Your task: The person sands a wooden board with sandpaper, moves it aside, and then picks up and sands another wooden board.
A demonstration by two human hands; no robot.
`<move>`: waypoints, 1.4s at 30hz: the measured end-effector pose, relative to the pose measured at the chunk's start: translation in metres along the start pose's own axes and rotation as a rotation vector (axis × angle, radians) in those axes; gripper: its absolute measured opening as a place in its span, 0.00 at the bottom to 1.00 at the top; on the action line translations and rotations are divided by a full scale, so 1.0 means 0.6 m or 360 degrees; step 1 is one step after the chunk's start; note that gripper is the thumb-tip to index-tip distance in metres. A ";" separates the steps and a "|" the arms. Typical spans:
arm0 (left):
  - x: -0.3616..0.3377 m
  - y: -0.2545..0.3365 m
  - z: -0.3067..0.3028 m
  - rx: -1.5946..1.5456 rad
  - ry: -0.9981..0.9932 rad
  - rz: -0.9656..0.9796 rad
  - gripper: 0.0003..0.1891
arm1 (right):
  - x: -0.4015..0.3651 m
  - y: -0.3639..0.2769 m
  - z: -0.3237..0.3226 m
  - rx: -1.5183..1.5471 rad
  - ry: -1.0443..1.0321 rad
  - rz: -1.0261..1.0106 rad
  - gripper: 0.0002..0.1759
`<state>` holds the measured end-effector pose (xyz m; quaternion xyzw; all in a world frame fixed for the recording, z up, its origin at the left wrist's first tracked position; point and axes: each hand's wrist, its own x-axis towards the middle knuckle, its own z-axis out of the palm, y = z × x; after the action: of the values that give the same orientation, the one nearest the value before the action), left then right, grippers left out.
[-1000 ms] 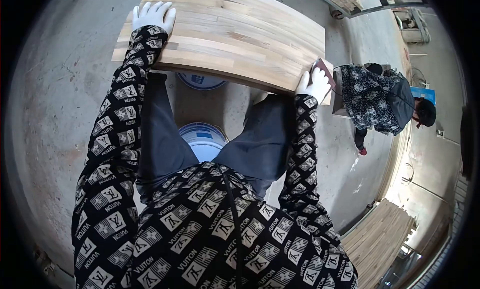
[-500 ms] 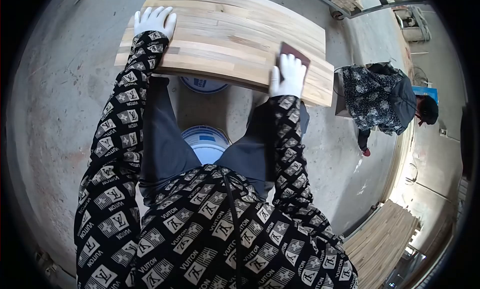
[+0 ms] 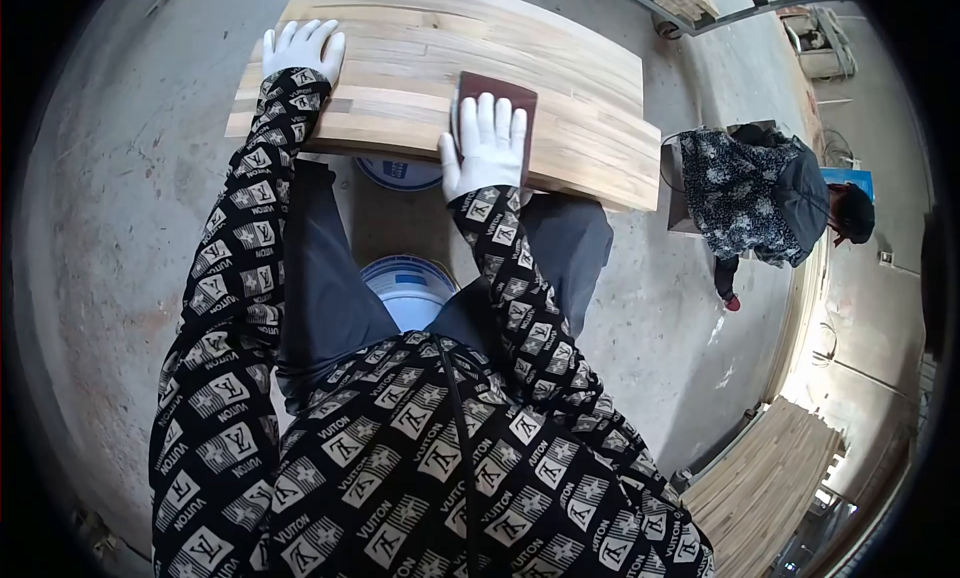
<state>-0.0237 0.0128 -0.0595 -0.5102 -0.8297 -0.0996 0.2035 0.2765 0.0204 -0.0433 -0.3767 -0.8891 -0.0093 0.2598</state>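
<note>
A pale laminated wood board (image 3: 400, 63) lies in front of me, its near edge above my knees. Gloved in white, my left hand (image 3: 303, 53) rests flat on the board's left end, fingers spread, holding nothing. A dark red-brown sheet of sandpaper (image 3: 484, 84) lies on the board right of its middle. On top of it, my right hand (image 3: 488, 146), also white-gloved, presses it down with its fingers stretched forward and the thumb at the left side. The sandpaper's underside is hidden.
I sit on a white bucket (image 3: 408, 290); another bucket (image 3: 400, 173) shows under the board. To the right, another person (image 3: 755, 198) is bent over by a box. A stack of wood strips (image 3: 770, 478) lies at lower right. A metal rack (image 3: 700, 3) stands at upper right.
My right hand has slid left along the board with the sandpaper, from near the right end toward the middle. My left hand stays at the left end. The board has shifted slightly left.
</note>
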 end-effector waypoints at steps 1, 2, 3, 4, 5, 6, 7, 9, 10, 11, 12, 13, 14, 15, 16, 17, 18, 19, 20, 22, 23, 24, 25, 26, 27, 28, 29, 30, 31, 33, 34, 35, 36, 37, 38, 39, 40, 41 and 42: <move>0.000 0.000 -0.001 -0.0018 -0.0012 -0.0008 0.21 | -0.001 0.001 -0.003 0.0063 0.0017 -0.0027 0.31; 0.000 0.000 -0.001 -0.0038 -0.0025 -0.0020 0.22 | -0.001 0.002 -0.006 0.0126 0.0031 -0.0057 0.30; -0.001 0.000 0.001 -0.0050 -0.0023 -0.0032 0.22 | -0.002 0.013 -0.009 0.0152 0.0012 -0.0092 0.30; 0.000 0.000 0.000 -0.0050 -0.0024 -0.0036 0.22 | -0.006 0.034 -0.013 0.0180 -0.0012 -0.0131 0.30; 0.001 0.000 0.000 -0.0041 -0.0026 -0.0019 0.22 | -0.010 0.058 -0.020 0.0137 0.0011 -0.0092 0.30; 0.000 -0.002 0.002 -0.0032 -0.0030 -0.0007 0.22 | -0.017 0.093 -0.025 0.0067 0.0044 -0.0032 0.30; -0.001 -0.003 0.001 -0.0032 -0.0038 -0.0023 0.22 | -0.023 0.131 -0.034 -0.0054 0.0059 0.0009 0.30; -0.002 -0.002 0.001 -0.0026 0.0007 -0.0005 0.21 | -0.028 0.204 -0.069 -0.0188 0.0104 0.0050 0.26; -0.002 -0.001 0.000 -0.0027 -0.0003 -0.0018 0.21 | -0.034 0.237 -0.079 -0.0280 0.0143 0.0117 0.25; -0.002 0.002 -0.002 -0.0017 0.0011 -0.0018 0.21 | -0.046 0.277 -0.075 -0.0490 0.0257 0.0103 0.24; -0.002 0.002 -0.001 -0.0008 0.0027 -0.0018 0.21 | -0.048 0.292 -0.078 -0.0564 0.0273 0.0208 0.24; -0.002 0.002 -0.001 0.0009 0.0040 -0.0015 0.20 | -0.051 0.303 -0.071 -0.0622 0.0240 0.0258 0.24; -0.004 0.002 -0.003 0.0004 0.0036 -0.0023 0.20 | -0.053 0.314 -0.066 -0.0682 0.0209 0.0310 0.23; -0.004 0.002 -0.003 0.0009 0.0051 -0.0018 0.20 | -0.044 0.296 -0.061 -0.0682 0.0147 0.0377 0.23; -0.004 0.002 -0.003 0.0015 0.0069 -0.0007 0.20 | -0.027 0.253 -0.054 -0.0681 0.0088 0.0450 0.23; -0.003 0.001 -0.002 0.0006 0.0073 -0.0004 0.20 | -0.008 0.209 -0.051 -0.0623 0.0073 0.0360 0.23; -0.003 0.001 -0.001 0.0009 0.0078 0.0008 0.20 | 0.009 0.157 -0.047 -0.0436 0.0001 0.0304 0.25; -0.003 0.001 -0.002 0.0003 0.0066 0.0009 0.20 | 0.013 0.112 -0.024 -0.0307 0.0065 0.0225 0.28; -0.002 0.001 -0.003 -0.0003 0.0055 0.0011 0.20 | 0.007 0.077 0.013 -0.0287 0.0176 0.0099 0.31; -0.002 -0.002 -0.004 -0.0011 0.0044 0.0038 0.21 | 0.021 -0.005 0.018 -0.0034 0.0007 -0.0010 0.32; -0.002 -0.001 -0.006 -0.0024 0.0009 0.0020 0.21 | 0.020 -0.025 0.022 0.0075 0.0029 -0.0089 0.32; -0.001 0.000 -0.005 -0.0039 -0.0028 -0.0001 0.21 | 0.021 -0.026 0.020 0.0102 0.0036 -0.0094 0.31; 0.000 0.000 -0.004 -0.0047 -0.0038 -0.0009 0.21 | 0.021 -0.021 0.015 0.0144 0.0026 -0.0119 0.30; 0.002 0.000 0.000 -0.0047 -0.0036 -0.0005 0.21 | 0.020 -0.010 0.006 0.0187 0.0010 -0.0146 0.29; 0.002 -0.001 0.002 -0.0047 -0.0018 -0.0008 0.21 | 0.016 0.009 -0.003 0.0201 -0.0002 -0.0153 0.28; -0.001 -0.002 0.004 -0.0049 -0.0005 -0.0014 0.21 | 0.010 0.036 -0.007 0.0183 0.0044 -0.0120 0.28; -0.001 -0.003 0.006 -0.0050 -0.0011 -0.0023 0.21 | 0.003 0.070 -0.014 0.0082 0.0065 -0.0054 0.28; -0.001 -0.002 0.004 -0.0026 0.0005 -0.0001 0.21 | 0.002 0.103 -0.039 0.0057 -0.0069 0.0046 0.28; -0.001 -0.002 0.003 -0.0002 0.0019 0.0019 0.21 | -0.014 0.154 -0.032 -0.0115 0.0119 -0.0022 0.29; -0.001 -0.003 0.005 0.0000 0.0030 0.0010 0.21 | -0.024 0.225 -0.067 -0.0277 0.0195 -0.0007 0.23; -0.001 -0.003 0.007 0.0003 0.0051 0.0015 0.21 | -0.028 0.253 -0.081 -0.0345 0.0182 0.0064 0.21; -0.001 -0.001 0.004 0.0001 0.0040 0.0008 0.21 | -0.040 0.289 -0.081 -0.0459 0.0221 0.0086 0.21; -0.001 0.000 0.002 -0.0002 0.0038 -0.0005 0.21 | -0.040 0.296 -0.086 -0.0573 0.0263 0.0110 0.20; -0.002 0.001 -0.001 0.0002 0.0048 -0.0004 0.21 | -0.040 0.297 -0.081 -0.0575 0.0260 0.0100 0.20; -0.003 0.003 -0.004 0.0006 0.0059 0.0000 0.21 | -0.041 0.296 -0.071 -0.0669 0.0208 0.0224 0.21; -0.003 0.001 -0.002 -0.0004 0.0086 0.0013 0.21 | -0.037 0.279 -0.066 -0.0762 0.0158 0.0353 0.21; -0.004 0.001 -0.002 -0.0005 0.0090 0.0016 0.21 | -0.021 0.243 -0.064 -0.0674 0.0109 0.0410 0.22; -0.004 0.002 -0.002 -0.0008 0.0095 0.0009 0.20 | -0.007 0.208 -0.058 -0.0666 0.0096 0.0338 0.23; -0.004 0.002 -0.002 -0.0009 0.0101 0.0008 0.20 | 0.005 0.166 -0.056 -0.0476 -0.0015 0.0342 0.25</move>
<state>-0.0215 0.0110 -0.0596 -0.5094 -0.8213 -0.1175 0.2285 0.3573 0.0868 -0.0306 -0.5040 -0.8336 -0.1119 0.1962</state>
